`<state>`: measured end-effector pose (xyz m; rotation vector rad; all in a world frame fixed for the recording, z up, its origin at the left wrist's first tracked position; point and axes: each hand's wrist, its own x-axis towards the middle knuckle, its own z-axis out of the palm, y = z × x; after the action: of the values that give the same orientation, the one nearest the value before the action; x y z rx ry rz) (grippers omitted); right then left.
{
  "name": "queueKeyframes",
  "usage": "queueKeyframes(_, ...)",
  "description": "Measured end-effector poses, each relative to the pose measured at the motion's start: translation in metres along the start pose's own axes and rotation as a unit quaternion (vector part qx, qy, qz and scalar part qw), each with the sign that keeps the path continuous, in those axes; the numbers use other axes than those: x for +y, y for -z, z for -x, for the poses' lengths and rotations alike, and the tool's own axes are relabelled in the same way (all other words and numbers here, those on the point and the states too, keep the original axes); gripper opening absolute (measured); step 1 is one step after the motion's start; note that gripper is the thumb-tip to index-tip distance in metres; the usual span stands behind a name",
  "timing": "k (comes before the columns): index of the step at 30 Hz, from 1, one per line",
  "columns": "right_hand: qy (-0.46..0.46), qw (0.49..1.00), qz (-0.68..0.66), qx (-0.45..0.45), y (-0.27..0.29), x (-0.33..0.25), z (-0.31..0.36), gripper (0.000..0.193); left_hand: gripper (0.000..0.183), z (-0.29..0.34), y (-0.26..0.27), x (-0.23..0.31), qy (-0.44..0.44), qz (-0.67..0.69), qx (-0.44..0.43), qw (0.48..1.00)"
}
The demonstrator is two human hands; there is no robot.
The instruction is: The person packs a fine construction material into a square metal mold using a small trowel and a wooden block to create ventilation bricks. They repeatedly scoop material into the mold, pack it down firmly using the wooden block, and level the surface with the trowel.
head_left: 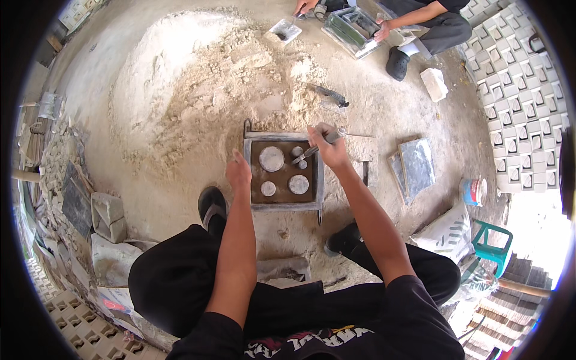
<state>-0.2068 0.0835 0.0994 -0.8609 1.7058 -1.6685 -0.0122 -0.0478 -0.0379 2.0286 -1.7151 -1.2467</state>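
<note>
A square mould frame [287,207] lies on the ground between my feet. Packed dark sand-like material [282,193] fills it, with several pale round discs of different sizes set into its surface; a large disc [272,159] sits at the upper left. My right hand [327,144] is closed around a slim hand tool with a narrow grey blade [305,156]. The tip slants down to the small discs at the upper right; its exact kind is unclear. My left hand [239,172] is beside the frame's left edge, its fingers mostly hidden from view.
Pale powder [198,72] is heaped beyond the frame. A dark-handled tool [330,95] lies past its upper right. Flat slabs [414,168], a sack [447,231] and a green stool [493,247] are to the right. At the far right, another person's hand [384,30] touches a box-like mould [353,31].
</note>
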Motion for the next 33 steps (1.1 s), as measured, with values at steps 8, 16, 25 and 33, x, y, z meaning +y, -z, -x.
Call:
queueKeyframes(8,0.068,0.972,-0.197,0.107,0.006,-0.027,-0.001,0.053,0.078,0.006,0.003,0.006,-0.022,0.002,0.032,0.999)
queueKeyframes(16,0.01,0.979,-0.198,-0.047,0.016,-0.023,-0.019,0.048,0.077,0.006,0.001,0.002,-0.026,0.011,0.039,0.999)
queueKeyframes(25,0.023,0.994,-0.011,-0.109,-0.01,-0.044,0.0,0.037,0.076,0.01,0.004,0.009,-0.017,-0.039,0.014,0.999)
queueKeyframes(33,0.088,0.988,-0.091,-0.091,0.017,-0.03,0.0,0.035,0.076,-0.003,-0.006,-0.002,-0.033,-0.052,0.067,0.996)
